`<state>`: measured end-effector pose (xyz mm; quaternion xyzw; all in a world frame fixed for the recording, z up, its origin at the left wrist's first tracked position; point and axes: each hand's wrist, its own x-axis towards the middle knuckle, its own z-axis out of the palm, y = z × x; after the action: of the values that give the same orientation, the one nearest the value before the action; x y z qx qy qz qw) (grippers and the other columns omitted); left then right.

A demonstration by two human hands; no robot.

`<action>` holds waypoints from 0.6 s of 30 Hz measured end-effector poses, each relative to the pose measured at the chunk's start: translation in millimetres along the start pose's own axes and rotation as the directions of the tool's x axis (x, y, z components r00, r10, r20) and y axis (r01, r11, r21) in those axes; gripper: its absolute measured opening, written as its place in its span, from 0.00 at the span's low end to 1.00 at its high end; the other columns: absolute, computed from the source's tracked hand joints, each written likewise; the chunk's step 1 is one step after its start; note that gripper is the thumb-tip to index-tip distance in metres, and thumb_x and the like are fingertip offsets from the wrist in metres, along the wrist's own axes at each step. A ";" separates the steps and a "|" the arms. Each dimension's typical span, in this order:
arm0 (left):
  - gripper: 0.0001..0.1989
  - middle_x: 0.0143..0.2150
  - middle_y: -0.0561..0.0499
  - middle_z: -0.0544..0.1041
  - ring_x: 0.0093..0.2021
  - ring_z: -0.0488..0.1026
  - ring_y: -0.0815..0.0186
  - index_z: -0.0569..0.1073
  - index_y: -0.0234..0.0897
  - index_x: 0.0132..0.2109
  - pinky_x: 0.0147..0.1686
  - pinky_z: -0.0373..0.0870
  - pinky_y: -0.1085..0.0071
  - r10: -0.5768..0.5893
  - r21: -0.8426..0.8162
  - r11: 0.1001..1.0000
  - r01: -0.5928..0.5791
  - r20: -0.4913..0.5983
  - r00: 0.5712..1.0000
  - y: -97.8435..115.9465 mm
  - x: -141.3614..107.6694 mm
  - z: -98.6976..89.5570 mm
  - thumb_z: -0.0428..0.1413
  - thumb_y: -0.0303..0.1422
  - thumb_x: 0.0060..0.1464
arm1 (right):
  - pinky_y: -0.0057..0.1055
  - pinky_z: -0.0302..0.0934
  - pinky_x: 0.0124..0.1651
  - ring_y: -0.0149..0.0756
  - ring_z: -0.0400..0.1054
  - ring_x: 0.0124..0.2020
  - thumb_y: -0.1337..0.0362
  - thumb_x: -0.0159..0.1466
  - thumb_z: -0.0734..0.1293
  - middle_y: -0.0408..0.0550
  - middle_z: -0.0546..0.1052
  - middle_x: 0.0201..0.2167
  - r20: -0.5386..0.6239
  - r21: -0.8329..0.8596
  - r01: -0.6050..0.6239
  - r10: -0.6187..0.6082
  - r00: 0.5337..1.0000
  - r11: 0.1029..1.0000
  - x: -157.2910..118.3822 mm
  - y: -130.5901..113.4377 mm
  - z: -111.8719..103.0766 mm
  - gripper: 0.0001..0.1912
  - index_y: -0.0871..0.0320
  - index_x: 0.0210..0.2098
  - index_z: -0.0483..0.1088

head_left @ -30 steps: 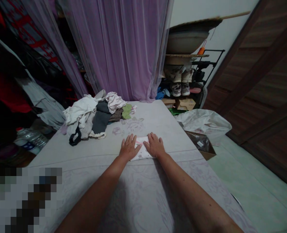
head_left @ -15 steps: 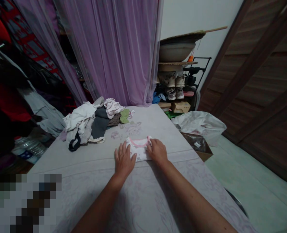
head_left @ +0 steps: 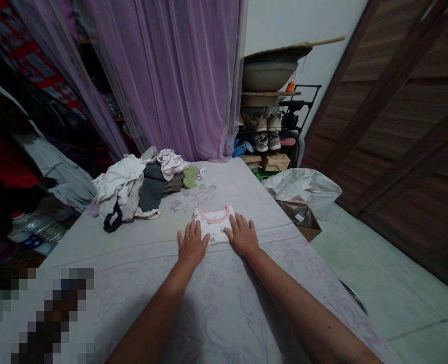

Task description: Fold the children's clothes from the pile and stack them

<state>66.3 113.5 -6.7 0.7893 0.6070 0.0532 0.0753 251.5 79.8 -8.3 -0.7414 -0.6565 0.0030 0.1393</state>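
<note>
A small white shirt (head_left: 214,232) with a pink-trimmed neckline lies folded flat on the bed-like surface (head_left: 224,298), which has a pale floral cover. My left hand (head_left: 193,243) rests with spread fingers on the shirt's left edge and the cover beside it. Across from it, my right hand (head_left: 243,236) lies open along the right edge, its thumb and fingertips touching the fabric. Both palms face down, and parts of the shirt's sides are hidden under them.
A heap of clothes (head_left: 136,184) sits at the far left of the surface. Behind it hangs a purple curtain (head_left: 171,81). On the right are a cardboard box (head_left: 310,230), a white plastic bag (head_left: 303,187) and a rack with shoes (head_left: 267,140). Water bottles (head_left: 44,230) stand at left.
My right hand's fingers have straightened from a curled hold near the neckline to lying flat on the right edge. The view has shifted slightly; the shirt now looks smoother.
</note>
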 end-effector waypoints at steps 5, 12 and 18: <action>0.30 0.70 0.38 0.56 0.70 0.49 0.50 0.62 0.32 0.65 0.66 0.45 0.48 -0.137 -0.042 0.990 0.138 0.017 0.990 -12.4 -2.9 -14.7 0.43 0.46 0.63 | 0.45 0.49 0.62 0.47 0.55 0.63 0.53 0.71 0.52 0.61 0.64 0.63 0.032 0.043 -0.201 0.200 0.979 0.979 3.2 8.7 -15.2 0.24 0.60 0.54 0.71; 0.18 0.48 0.41 0.78 0.49 0.74 0.52 0.75 0.38 0.44 0.43 0.69 0.63 -0.179 -0.165 0.964 0.211 0.187 0.966 -15.1 28.8 -42.1 0.53 0.45 0.54 | 0.37 0.55 0.55 0.48 0.63 0.57 0.55 0.63 0.64 0.61 0.73 0.53 0.133 0.086 -0.270 0.258 0.957 0.959 23.9 -7.7 -32.3 0.19 0.63 0.44 0.74; 0.14 0.44 0.45 0.80 0.44 0.77 0.58 0.71 0.37 0.44 0.38 0.69 0.70 -0.213 -0.428 0.859 0.283 0.204 0.955 -10.7 45.1 -23.9 0.58 0.39 0.52 | 0.30 0.57 0.40 0.41 0.72 0.43 0.59 0.62 0.63 0.52 0.79 0.40 0.161 0.235 -0.295 0.262 0.952 0.926 25.5 -7.9 -31.0 0.15 0.57 0.46 0.69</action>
<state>63.5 161.0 14.6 0.6668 0.6671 0.1233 0.3083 253.2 99.2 27.7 -0.8012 -0.5459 0.1546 0.1901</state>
